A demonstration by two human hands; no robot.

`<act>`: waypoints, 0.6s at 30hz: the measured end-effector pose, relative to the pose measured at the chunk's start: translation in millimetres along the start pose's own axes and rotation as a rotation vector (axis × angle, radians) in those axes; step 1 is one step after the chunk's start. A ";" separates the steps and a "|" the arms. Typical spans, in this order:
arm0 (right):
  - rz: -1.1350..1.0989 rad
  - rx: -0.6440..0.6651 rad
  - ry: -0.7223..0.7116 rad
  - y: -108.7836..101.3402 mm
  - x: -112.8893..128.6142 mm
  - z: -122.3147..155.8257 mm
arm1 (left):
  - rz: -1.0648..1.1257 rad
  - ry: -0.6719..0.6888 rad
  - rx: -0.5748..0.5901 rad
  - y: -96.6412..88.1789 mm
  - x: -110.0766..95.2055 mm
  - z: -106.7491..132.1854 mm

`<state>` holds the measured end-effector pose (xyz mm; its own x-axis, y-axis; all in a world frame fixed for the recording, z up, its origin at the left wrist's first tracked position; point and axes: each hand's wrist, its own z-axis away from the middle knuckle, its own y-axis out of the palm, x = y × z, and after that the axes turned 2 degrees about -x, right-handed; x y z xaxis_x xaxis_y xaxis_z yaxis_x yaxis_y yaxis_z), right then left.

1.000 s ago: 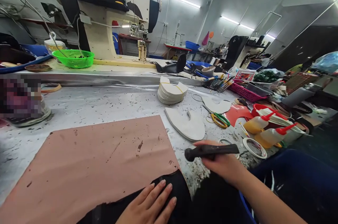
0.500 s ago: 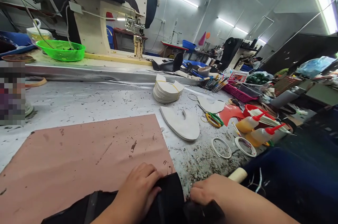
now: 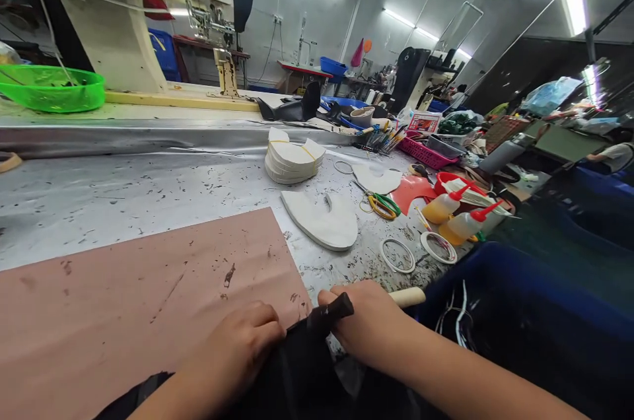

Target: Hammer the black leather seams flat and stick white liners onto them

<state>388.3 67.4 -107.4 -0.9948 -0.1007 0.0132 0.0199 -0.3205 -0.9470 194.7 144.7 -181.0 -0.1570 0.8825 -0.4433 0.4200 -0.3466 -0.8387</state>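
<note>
A black sheet piece (image 3: 292,374), perhaps leather or fabric, lies over the near edge of the pinkish-brown sheet (image 3: 163,301). My left hand (image 3: 242,341) rests on its upper edge, fingers bent and closed over the material. Just to the right, my right hand (image 3: 369,314) is wrapped around a hammer (image 3: 407,297). Its pale wooden handle sticks out to the right of my fist, and its dark head shows on the left, over the black piece's edge. My palm hides the middle of the hammer.
Beyond the sheet lie a white U-shaped stack (image 3: 324,222) and a banded white stack (image 3: 294,159). Scissors (image 3: 381,204), tape rolls (image 3: 438,248) and glue bottles (image 3: 463,225) are at right. A sewing machine (image 3: 222,70) stands behind; a dark blue bin (image 3: 500,275) is beside the table.
My right hand has risen slightly and moved left, bringing the hammer's head into sight over the black piece. My left hand has shifted a little left. The view has turned somewhat to the right.
</note>
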 end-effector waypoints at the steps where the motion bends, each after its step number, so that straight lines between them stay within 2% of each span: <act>1: -0.017 -0.002 0.005 -2.1 -0.5 0.7 | -0.034 0.037 -0.048 1.5 0.8 2.0; 3: -0.064 -0.050 0.054 -6.1 -1.0 0.6 | -0.086 0.089 -0.106 3.3 0.3 4.4; 6: -0.106 -0.113 0.123 -10.6 1.0 -3.4 | -0.111 0.162 -0.108 2.4 -3.7 3.3; 10: -0.087 -0.027 0.049 -12.0 3.8 -9.5 | -0.091 0.184 -0.083 1.8 -6.6 1.7; 14: -0.084 -0.106 0.053 -9.9 4.5 -12.9 | -0.099 0.177 -0.100 5.9 -3.7 4.0; 18: -0.102 -0.046 -0.003 -11.0 7.1 -15.4 | -0.088 0.156 -0.102 7.9 -3.4 4.6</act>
<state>379.4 84.8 -101.8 -0.9911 -0.0725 0.1113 -0.0863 -0.2854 -0.9545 194.4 137.5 -187.7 -0.0602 0.9494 -0.3084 0.5005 -0.2386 -0.8322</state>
